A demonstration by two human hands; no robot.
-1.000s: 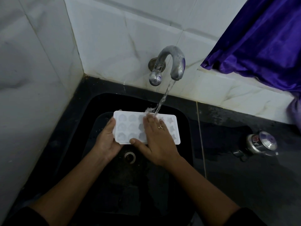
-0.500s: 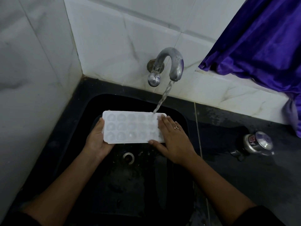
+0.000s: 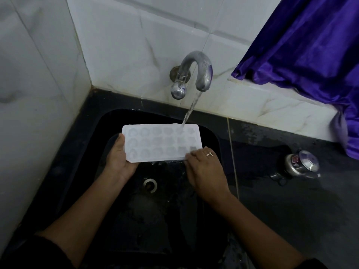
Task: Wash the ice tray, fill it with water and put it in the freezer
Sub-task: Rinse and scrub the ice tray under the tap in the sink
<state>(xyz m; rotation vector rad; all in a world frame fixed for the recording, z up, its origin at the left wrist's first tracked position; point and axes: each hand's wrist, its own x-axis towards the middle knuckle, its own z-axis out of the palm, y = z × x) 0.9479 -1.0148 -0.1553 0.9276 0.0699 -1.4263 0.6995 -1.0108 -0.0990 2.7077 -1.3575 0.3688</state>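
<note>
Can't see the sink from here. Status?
Left hand and right hand both grip the ice tray. Tray under running tap, over sink. Nothing obstructing.

The left hand (image 3: 118, 159) hides the near-left corner of the white plastic ice tray (image 3: 162, 142) — its fingers lie out of sight beneath. The purple satin curtain (image 3: 310, 51) runs off the right edge. The small steel lidded vessel (image 3: 300, 165) on the black tabletop (image 3: 291, 210) is too dim to identify.
</note>
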